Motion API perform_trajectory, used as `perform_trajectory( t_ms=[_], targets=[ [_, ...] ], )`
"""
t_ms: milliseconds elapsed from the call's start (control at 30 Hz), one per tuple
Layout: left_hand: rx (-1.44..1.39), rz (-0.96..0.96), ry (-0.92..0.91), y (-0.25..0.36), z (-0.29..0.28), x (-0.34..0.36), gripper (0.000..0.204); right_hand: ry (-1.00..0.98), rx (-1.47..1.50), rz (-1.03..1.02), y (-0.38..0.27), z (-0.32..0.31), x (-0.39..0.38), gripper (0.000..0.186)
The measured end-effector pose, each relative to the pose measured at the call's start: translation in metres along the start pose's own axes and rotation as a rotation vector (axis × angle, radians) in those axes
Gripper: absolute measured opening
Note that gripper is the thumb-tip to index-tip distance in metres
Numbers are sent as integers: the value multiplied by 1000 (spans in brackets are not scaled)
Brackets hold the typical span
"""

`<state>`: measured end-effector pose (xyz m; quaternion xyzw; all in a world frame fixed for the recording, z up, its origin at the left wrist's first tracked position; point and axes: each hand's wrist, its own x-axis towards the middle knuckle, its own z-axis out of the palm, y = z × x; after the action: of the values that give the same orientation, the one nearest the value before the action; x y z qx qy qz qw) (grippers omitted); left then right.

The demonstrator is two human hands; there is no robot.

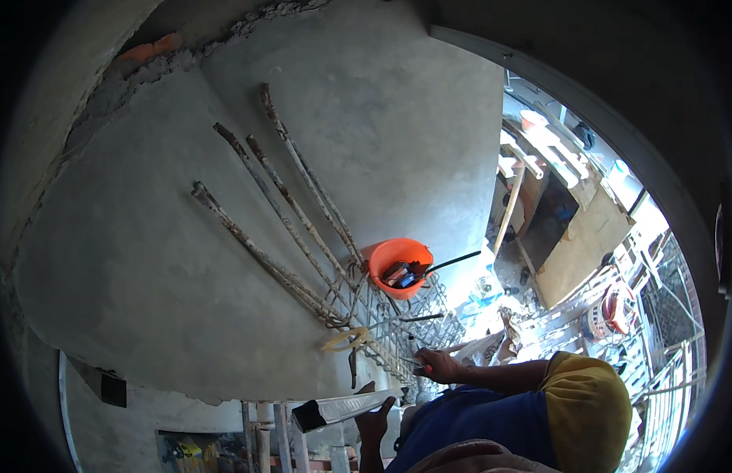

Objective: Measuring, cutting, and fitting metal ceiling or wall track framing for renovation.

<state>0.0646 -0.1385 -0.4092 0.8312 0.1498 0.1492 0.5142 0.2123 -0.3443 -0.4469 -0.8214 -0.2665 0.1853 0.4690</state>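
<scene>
My left hand point(374, 422) grips a long silvery bar point(342, 408) with a black end, which looks like a metal straightedge. It lies tilted across the lower middle. Just right of it, my right hand point(438, 367) is closed round a small tool with a red handle point(423, 370); the tool's working end is too small to make out. Beyond my hands, an orange bucket point(376, 264) holding several hand tools rests on a metal wire frame point(394, 327). A pale yellowish coil point(346, 340) hangs on the frame's left side.
Several rusty steel bars point(287, 213) rise from the frame against a grey plastered wall point(382, 102). At the right, a bright area holds wooden boards point(583, 252), a white and red bucket point(614, 311) and metal bars. A low opening point(200, 449) shows at the lower left.
</scene>
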Motion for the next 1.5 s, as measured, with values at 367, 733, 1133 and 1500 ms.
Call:
perform_trajectory(
  t_ms=[367,733,1133,1500],
  targets=[
    [-67,36,-400,36,15,58,61,648,69,101,-28,-36,-14,49],
    [64,224,-641,-1,20,99,65,1769,-513,-435,-146,-224,-115,24],
    [-27,232,-563,-9,10,108,65,1507,113,-790,-225,-246,-159,19],
    [-96,230,-509,-13,12,118,63,1698,-400,-547,-199,-235,-148,17]
  ],
)
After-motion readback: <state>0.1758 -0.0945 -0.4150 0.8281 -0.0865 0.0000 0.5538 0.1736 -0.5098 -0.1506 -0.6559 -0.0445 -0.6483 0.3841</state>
